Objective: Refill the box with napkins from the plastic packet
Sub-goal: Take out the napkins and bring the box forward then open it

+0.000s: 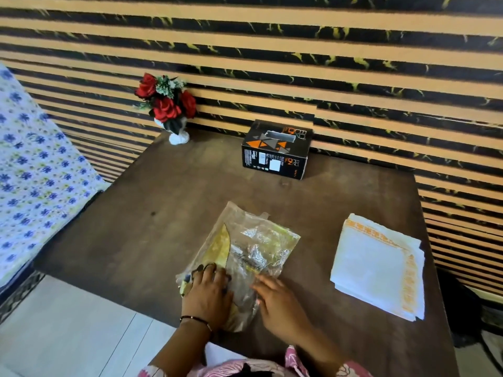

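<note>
A crumpled clear plastic packet (245, 248) with yellow print lies flat on the near middle of the dark wooden table (168, 202). My left hand (208, 292) presses flat on the packet's near end, fingers spread. My right hand (277, 300) rests beside it on the packet's near right edge, fingers extended. A stack of white napkins (378, 270) with orange borders sits on the table to the right, apart from both hands. The black tissue box (276, 149) with orange triangles stands at the far edge by the wall, its top slot showing.
A white vase of red roses (168, 104) stands at the table's far left corner. A blue-flowered cloth (32, 170) covers furniture to the left. The striped wall runs behind the table. Pale floor tiles (81, 330) lie at lower left.
</note>
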A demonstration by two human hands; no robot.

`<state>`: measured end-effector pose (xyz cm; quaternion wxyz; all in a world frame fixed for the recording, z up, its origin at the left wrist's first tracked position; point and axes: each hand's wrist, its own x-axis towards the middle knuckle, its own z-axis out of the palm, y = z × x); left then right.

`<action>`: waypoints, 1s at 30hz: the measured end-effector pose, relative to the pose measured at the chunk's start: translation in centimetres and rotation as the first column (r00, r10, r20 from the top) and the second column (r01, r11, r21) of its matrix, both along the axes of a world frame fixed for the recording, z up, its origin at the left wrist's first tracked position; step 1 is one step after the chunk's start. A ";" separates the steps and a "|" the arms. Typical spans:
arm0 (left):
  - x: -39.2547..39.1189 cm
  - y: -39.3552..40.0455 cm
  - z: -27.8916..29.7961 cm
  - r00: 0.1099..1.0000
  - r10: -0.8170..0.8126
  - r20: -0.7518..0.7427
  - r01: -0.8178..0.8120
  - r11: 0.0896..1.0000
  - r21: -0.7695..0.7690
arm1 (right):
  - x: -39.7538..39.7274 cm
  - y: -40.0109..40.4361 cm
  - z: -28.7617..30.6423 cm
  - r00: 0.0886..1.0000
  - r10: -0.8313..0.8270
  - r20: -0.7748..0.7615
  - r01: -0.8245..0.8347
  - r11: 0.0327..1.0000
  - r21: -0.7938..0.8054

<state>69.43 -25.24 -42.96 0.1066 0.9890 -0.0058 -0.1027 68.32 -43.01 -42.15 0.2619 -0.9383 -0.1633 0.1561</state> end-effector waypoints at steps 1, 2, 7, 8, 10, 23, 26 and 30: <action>0.4 1.1 0.0 1.000 0.002 -0.009 -0.003 1.000 -0.023 | 0.5 1.0 -0.1 1.000 -0.001 0.002 0.001 1.000 -0.026; 0.8 1.9 -0.1 1.000 0.005 -0.014 -0.005 0.999 -0.036 | 0.9 1.7 -0.1 1.000 -0.006 0.004 0.006 0.999 -0.037; 2.9 7.9 -0.3 0.998 0.046 0.035 -0.044 0.996 -0.072 | 2.9 7.3 0.2 0.998 0.009 0.066 -0.006 0.999 -0.045; 3.5 8.9 -0.3 0.998 0.059 0.028 -0.056 0.995 -0.081 | 3.1 8.4 0.3 0.996 0.006 0.089 -0.003 0.999 -0.034; 4.9 11.6 -0.3 0.996 0.084 0.018 -0.082 0.992 -0.091 | 3.7 11.0 0.5 0.993 0.022 0.119 -0.020 1.000 -0.018; 14.2 23.2 0.5 0.991 0.118 -0.065 -0.118 0.993 0.000 | 5.5 17.8 -0.8 0.996 -0.078 0.039 0.080 0.994 -0.069; 14.9 23.3 0.7 0.989 0.117 -0.086 -0.116 0.993 0.019 | 6.0 17.0 -0.8 0.992 -0.122 0.019 0.123 0.989 -0.079; 15.0 22.2 2.2 0.991 0.127 -0.047 -0.126 0.992 0.011 | 7.1 15.3 -0.5 0.981 -0.192 -0.024 0.189 0.977 -0.103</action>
